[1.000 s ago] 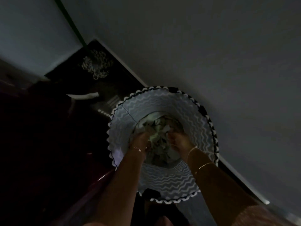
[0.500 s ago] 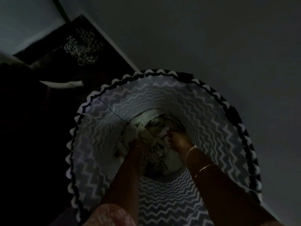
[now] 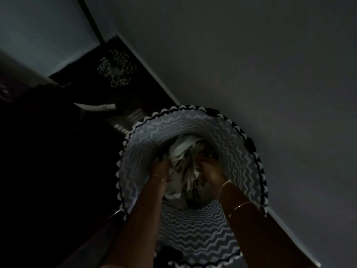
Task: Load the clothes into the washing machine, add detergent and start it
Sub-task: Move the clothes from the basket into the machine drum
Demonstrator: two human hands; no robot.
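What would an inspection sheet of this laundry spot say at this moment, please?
Surface: dark floor with a pale looped pattern on it; elsewhere too dim to tell.
Job's things: zigzag-patterned laundry basket with crumpled clothes at its bottom; no washing machine or detergent seen.
Clutter: a pale curved object left of the basket, unidentifiable.
Grippers: left hand and right hand are both deep in the basket, fingers curled into the clothes; bracelets on both wrists.
Cables: nothing seen.
Surroundings: plain grey wall beside the basket; very low light.
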